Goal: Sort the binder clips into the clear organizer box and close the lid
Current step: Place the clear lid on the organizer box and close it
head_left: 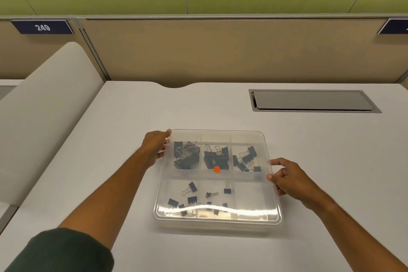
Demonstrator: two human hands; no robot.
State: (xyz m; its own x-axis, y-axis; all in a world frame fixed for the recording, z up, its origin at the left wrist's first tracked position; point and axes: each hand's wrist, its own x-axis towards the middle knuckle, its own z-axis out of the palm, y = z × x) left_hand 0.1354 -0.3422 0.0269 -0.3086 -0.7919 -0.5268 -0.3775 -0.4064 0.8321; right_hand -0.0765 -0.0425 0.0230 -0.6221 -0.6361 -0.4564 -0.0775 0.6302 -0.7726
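The clear organizer box (218,224) sits on the white desk with its clear lid (249,194) lying over it. Black binder clips (186,157) show through the lid in several compartments, large ones in the far row and small ones (192,200) in the near row. An orange sticker (217,169) sits near the middle. My left hand (154,147) grips the lid's far left edge, thumb at the corner. At the right edge, my right hand (287,178) pinches the lid with thumb and fingers.
The white desk (132,117) has a grey recessed cable hatch (313,100) at the far right. A beige partition (220,51) stands behind, with a rounded white divider (44,106) at the left.
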